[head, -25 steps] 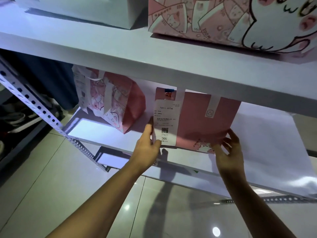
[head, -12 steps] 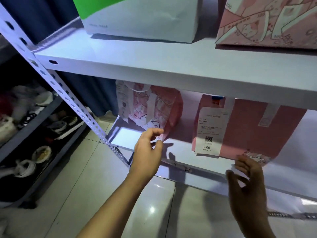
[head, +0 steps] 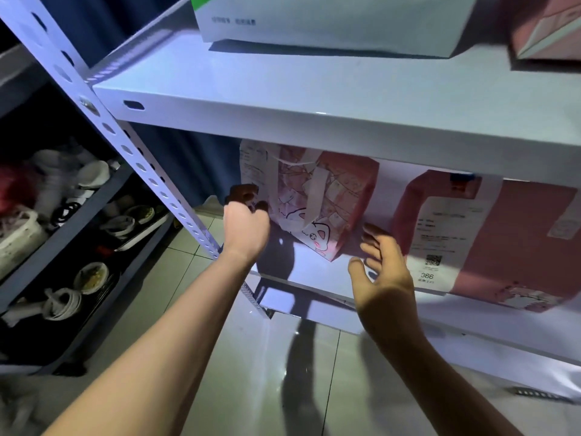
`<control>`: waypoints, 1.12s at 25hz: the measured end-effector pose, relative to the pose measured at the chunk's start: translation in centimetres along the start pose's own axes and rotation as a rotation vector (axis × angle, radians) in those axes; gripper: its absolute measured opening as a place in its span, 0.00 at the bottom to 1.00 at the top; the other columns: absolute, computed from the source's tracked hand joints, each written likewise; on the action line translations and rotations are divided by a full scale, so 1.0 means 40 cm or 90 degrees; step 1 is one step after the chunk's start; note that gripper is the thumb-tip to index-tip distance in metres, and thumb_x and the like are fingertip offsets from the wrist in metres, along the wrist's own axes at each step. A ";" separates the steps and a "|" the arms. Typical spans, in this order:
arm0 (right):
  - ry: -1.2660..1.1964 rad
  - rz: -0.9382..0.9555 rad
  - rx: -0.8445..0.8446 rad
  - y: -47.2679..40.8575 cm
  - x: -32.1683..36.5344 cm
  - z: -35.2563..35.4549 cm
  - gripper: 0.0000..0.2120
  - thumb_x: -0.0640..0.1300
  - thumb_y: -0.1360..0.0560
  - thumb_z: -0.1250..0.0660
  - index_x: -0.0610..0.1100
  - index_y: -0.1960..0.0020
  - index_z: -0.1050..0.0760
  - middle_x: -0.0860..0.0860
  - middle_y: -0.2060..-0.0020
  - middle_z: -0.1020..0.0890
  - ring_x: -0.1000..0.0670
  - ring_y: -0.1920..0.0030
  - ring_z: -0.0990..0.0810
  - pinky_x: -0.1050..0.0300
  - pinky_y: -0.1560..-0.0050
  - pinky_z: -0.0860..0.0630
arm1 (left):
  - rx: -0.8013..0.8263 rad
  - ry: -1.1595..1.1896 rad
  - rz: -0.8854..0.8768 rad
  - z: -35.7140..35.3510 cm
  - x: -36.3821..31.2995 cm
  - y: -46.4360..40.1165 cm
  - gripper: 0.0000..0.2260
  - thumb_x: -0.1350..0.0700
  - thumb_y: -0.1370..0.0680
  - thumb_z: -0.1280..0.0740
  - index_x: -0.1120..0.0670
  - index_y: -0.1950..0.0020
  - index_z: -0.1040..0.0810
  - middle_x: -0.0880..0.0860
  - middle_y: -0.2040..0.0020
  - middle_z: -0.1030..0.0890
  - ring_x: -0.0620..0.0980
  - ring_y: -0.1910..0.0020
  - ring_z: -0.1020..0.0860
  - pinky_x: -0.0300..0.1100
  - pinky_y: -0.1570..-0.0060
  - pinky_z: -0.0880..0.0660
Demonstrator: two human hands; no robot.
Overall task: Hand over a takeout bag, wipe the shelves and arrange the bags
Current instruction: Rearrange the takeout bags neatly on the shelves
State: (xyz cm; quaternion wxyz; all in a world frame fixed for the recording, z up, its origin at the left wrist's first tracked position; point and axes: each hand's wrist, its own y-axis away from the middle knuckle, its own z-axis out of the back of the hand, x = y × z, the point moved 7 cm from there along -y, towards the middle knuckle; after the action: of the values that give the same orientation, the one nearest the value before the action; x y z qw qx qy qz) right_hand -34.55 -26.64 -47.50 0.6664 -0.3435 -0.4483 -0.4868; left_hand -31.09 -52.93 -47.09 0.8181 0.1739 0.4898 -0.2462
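Two hands flank the patterned pink bag [head: 317, 202], upright on the lower shelf [head: 311, 269], its front face turned leftward: left hand [head: 246, 226] curls at its left edge, grip unclear; right hand [head: 385, 272] spread, just beside its right corner.

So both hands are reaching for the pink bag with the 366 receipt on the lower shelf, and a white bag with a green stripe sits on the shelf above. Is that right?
Not quite. In the head view the left hand and right hand flank the patterned cartoon bag, left of the 366 bag on the lower shelf. The white bag with a green stripe does sit on the shelf above.
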 end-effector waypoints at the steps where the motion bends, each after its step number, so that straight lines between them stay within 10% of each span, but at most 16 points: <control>1: -0.006 -0.003 -0.006 -0.012 0.002 -0.016 0.18 0.35 0.22 0.33 0.43 0.34 0.27 0.47 0.41 0.20 0.47 0.38 0.21 0.44 0.35 0.23 | -0.012 0.001 -0.005 0.003 0.007 -0.022 0.16 0.65 0.24 0.38 0.57 0.36 0.26 0.59 0.40 0.21 0.58 0.42 0.23 0.44 0.44 0.27; 7: -0.006 -0.007 -0.026 -0.055 0.021 -0.080 0.27 0.35 0.23 0.30 0.37 0.25 0.32 0.43 0.33 0.22 0.45 0.32 0.23 0.51 0.30 0.27 | 0.032 -0.037 -0.007 -0.014 0.029 -0.129 0.27 0.65 0.19 0.41 0.59 0.21 0.44 0.58 0.21 0.40 0.54 0.23 0.40 0.35 0.28 0.45; 16: -0.035 -0.126 -0.041 -0.078 -0.013 -0.102 0.32 0.36 0.25 0.30 0.46 0.23 0.35 0.48 0.44 0.20 0.46 0.42 0.21 0.56 0.36 0.28 | 0.078 0.047 -0.021 -0.021 0.027 -0.120 0.24 0.71 0.23 0.42 0.60 0.26 0.33 0.58 0.29 0.27 0.54 0.30 0.29 0.49 0.30 0.32; 21: -0.042 -0.134 -0.038 -0.048 -0.022 -0.083 0.24 0.33 0.25 0.31 0.40 0.31 0.32 0.41 0.45 0.21 0.39 0.43 0.20 0.47 0.41 0.22 | 0.035 0.032 0.026 0.026 0.084 -0.002 0.25 0.67 0.24 0.45 0.51 0.29 0.29 0.49 0.38 0.20 0.42 0.48 0.22 0.26 0.47 0.27; 28: -0.107 -0.078 0.037 0.056 0.017 -0.008 0.33 0.27 0.23 0.35 0.42 0.21 0.40 0.42 0.38 0.20 0.47 0.39 0.19 0.46 0.34 0.23 | 0.040 0.130 0.027 0.091 0.069 0.220 0.29 0.71 0.27 0.43 0.44 0.33 0.25 0.42 0.38 0.21 0.37 0.41 0.23 0.48 0.38 0.24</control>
State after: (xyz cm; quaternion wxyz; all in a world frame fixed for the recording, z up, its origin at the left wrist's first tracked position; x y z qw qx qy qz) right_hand -32.21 -26.52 -47.02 0.6050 -0.3358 -0.5364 -0.4831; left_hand -22.35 -48.29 -47.50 0.7630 0.2340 0.5590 -0.2249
